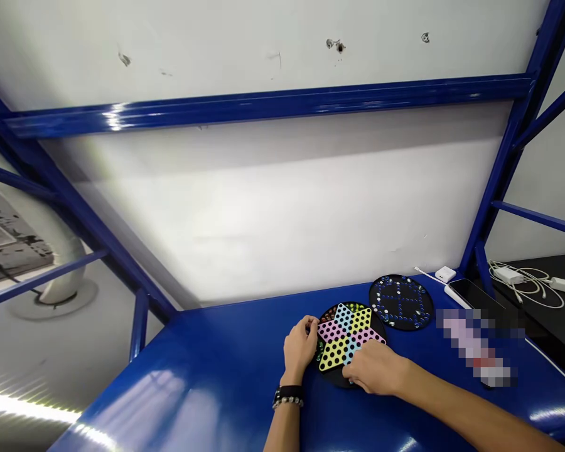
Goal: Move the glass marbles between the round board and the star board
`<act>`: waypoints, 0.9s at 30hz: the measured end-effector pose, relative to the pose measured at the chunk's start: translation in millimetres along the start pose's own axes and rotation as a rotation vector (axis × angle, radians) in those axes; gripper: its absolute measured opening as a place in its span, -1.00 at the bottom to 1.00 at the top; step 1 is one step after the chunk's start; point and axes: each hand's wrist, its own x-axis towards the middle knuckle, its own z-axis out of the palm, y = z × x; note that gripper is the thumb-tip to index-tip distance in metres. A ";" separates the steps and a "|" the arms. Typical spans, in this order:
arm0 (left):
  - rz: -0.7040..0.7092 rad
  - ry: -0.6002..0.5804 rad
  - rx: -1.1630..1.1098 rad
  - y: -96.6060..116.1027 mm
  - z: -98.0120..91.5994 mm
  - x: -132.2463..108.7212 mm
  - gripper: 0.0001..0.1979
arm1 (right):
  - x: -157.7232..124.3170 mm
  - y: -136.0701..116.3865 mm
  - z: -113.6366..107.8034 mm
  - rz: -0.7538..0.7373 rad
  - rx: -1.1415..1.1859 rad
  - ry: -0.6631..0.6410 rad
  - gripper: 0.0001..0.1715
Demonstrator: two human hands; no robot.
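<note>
Chinese checkers board (346, 336) sits between your hands: left hand (300, 347) curled narrowly against its rim, right hand (374, 369) spread over its near edge, seemingly steadying it; whether either actually grips, you cannot tell.

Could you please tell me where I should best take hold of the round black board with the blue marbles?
Best pinch the black round board at its right rim, coming from the right: it lies flat on the blue table, and the star-patterned board crowds its near-left edge.
</note>
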 end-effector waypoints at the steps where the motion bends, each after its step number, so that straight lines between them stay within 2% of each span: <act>1: 0.001 0.001 0.001 -0.3 0.0 0.1 -0.70 | -0.3 0.3 2.0 -0.019 -0.009 -0.002 -0.82; 8: 0.015 0.001 -0.004 -2.4 0.9 0.3 -0.68 | 2.6 -1.0 14.4 -0.044 -0.076 0.053 -0.88; 15: 0.005 -0.010 0.005 0.0 -1.1 -0.3 -0.68 | 5.5 -12.4 8.9 -0.048 -0.095 -0.008 -0.89; 19: 0.010 -0.005 -0.001 -1.5 -0.1 0.5 -0.68 | 0.7 -8.9 12.4 -0.047 -0.133 0.028 -0.92; 22: 0.007 -0.008 0.004 -1.2 0.0 0.6 -0.68 | -1.5 -6.9 17.4 -0.035 -0.158 0.008 -0.92; 25: 0.006 -0.009 0.003 -0.5 -0.4 0.1 -0.68 | -0.3 -8.0 17.8 -0.025 -0.132 -0.014 -0.92; 27: 0.007 -0.012 -0.003 -0.3 -0.7 -0.4 -0.67 | 0.5 -5.8 13.1 -0.019 -0.056 0.027 -0.89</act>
